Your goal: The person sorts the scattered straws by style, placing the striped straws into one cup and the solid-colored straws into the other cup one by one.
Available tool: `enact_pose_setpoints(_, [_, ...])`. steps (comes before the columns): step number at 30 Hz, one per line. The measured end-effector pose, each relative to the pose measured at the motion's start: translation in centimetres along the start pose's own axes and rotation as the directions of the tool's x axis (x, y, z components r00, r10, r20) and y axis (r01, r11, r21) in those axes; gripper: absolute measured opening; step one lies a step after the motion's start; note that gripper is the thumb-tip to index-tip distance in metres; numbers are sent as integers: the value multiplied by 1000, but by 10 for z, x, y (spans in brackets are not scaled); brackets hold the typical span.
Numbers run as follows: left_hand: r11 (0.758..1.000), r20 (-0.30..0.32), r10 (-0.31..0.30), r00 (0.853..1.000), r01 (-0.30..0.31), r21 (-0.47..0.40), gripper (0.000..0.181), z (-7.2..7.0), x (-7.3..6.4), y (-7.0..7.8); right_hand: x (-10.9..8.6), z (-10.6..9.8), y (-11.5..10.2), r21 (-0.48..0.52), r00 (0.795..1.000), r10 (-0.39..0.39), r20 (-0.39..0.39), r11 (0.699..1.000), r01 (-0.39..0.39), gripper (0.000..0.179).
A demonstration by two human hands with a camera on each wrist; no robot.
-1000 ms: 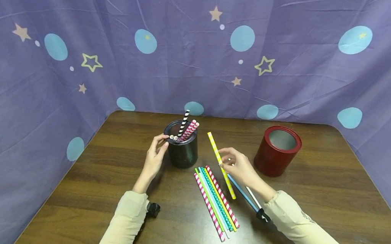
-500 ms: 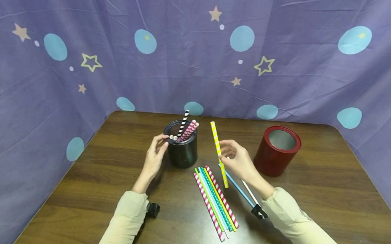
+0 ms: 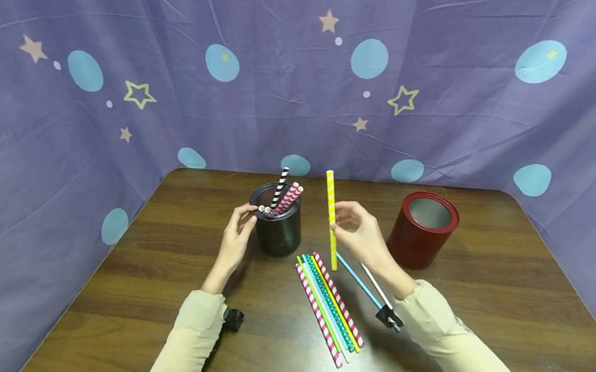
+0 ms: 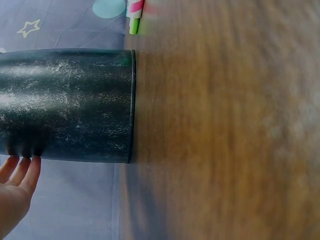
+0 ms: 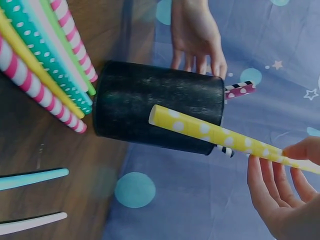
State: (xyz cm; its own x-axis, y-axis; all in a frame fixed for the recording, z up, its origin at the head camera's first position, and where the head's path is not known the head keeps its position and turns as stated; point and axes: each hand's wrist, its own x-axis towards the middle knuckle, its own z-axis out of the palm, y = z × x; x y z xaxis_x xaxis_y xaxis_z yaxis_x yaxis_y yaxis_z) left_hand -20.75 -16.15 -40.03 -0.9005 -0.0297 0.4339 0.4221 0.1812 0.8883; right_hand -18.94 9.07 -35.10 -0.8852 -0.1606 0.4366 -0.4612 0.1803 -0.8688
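Note:
In the head view my right hand (image 3: 361,232) pinches a yellow straw with white dots (image 3: 331,191) between thumb and fingers. The straw stands nearly upright above the table, right of a black can (image 3: 279,237). My left hand (image 3: 235,240) touches the can's left side at the rim; in the left wrist view its fairly straight fingers (image 4: 31,177) meet the can wall. Several straws stand in the can, among them a black-and-white striped one (image 3: 280,187) and two pink-and-white ones (image 3: 290,197). From the right wrist view, the yellow straw's lower end overlaps the can.
A row of several coloured straws (image 3: 329,303) lies on the wooden table (image 3: 137,290) in front of the can. Right of them lie a light blue straw (image 3: 359,281) and a white straw (image 3: 376,285), partly under the right arm. A red can (image 3: 414,242) stands at the right.
My right hand has raised the yellow straw and moved it slightly left and away from me, turning it from slanted to nearly upright. My left hand has stayed at the black can.

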Motion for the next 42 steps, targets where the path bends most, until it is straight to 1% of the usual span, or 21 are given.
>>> enact_pose_setpoints(5, [1000,-1,0,1000,0,-2,25,0,0,1,4,2,-9,41,999,-18,-44,999,20,28])
enact_pose_setpoints(12, [1000,7,-1,1000,1,8,25,0,-1,1,6,3,-19,91,996,-17,-86,996,25,28])
enact_pose_setpoints(17, [1000,4,3,1000,-3,13,25,0,-1,0,7,2,-26,180,994,-6,-109,983,26,27])
enact_pose_setpoints(21, [1000,-5,2,1000,-2,15,24,0,-1,0,9,2,-30,238,994,-16,-112,970,42,25])
enact_pose_setpoints(28, [1000,5,-9,1000,8,12,25,-1,-1,-1,14,4,-36,274,990,-44,-132,958,79,23])
enact_pose_setpoints(35, [1000,5,-5,1000,5,5,25,0,0,-1,20,7,-39,341,986,-53,-160,934,106,22])
enact_pose_setpoints(42, [1000,-2,-3,1000,3,7,25,0,0,0,28,12,-39,353,978,-72,-194,925,138,20])
